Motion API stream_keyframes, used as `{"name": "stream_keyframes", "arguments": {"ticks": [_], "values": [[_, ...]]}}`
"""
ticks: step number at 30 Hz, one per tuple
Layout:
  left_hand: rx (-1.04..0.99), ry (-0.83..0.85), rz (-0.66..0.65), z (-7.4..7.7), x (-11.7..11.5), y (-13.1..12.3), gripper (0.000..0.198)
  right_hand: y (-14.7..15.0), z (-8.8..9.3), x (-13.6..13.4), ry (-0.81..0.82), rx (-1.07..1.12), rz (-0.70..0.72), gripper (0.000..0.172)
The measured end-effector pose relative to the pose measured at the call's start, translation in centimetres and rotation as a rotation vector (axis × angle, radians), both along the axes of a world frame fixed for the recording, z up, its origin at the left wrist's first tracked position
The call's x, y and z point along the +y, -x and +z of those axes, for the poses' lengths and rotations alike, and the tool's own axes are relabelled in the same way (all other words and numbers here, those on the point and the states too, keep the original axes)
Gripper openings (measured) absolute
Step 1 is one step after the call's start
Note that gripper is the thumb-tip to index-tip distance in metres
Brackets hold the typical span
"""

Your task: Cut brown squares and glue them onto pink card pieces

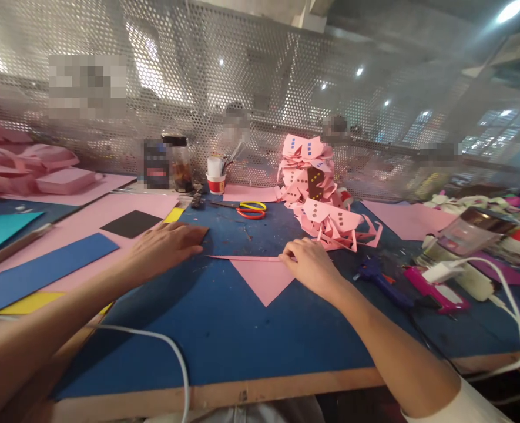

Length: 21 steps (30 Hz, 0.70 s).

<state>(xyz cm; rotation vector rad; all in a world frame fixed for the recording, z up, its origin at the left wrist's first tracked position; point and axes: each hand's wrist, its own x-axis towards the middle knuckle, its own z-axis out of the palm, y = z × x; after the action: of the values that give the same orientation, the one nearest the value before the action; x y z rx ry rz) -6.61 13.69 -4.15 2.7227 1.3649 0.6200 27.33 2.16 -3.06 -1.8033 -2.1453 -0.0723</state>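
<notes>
A pink triangular sheet (pixel 265 281) lies on the blue table mat (pixel 224 341), its point toward me and a narrow folded strip along its far edge. The closed fingers of my right hand (pixel 311 265) pinch that strip near its right end. My left hand (pixel 167 247) is left of the strip's tip, palm down, with its fingers stretched out over a small brown piece (pixel 200 234) whose outline is partly hidden. Red and yellow scissors (pixel 251 210) rest beyond the triangle. Behind my right hand is a pile of folded pink pieces (pixel 330 217) with printed squares.
On the left are a blue strip (pixel 52 273), a black square (pixel 131 223) and pink sheets. A jar (pixel 182 167) and red-white cup (pixel 216 183) stand at the back. Glue guns (pixel 381 282), a clear container (pixel 473 232) and a white cable (pixel 513 305) are right.
</notes>
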Motion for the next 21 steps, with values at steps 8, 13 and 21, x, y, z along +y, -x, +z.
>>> {"name": "stream_keyframes", "arguments": {"ticks": [8, 13, 21], "values": [[0.104, 0.074, 0.078, -1.0, 1.0, 1.5, 0.048, -0.2, 0.4, 0.6, 0.010, 0.168, -0.037, 0.016], [0.093, 0.055, 0.101, -0.8, 0.9, 1.4, 0.046, -0.7, 1.2, 1.0, -0.003, 0.278, -0.130, 0.020], [0.100, 0.138, 0.015, -0.3, 1.2, 1.8, 0.069, -0.9, 1.1, 1.1, -0.010, 0.338, -0.155, 0.020]]}}
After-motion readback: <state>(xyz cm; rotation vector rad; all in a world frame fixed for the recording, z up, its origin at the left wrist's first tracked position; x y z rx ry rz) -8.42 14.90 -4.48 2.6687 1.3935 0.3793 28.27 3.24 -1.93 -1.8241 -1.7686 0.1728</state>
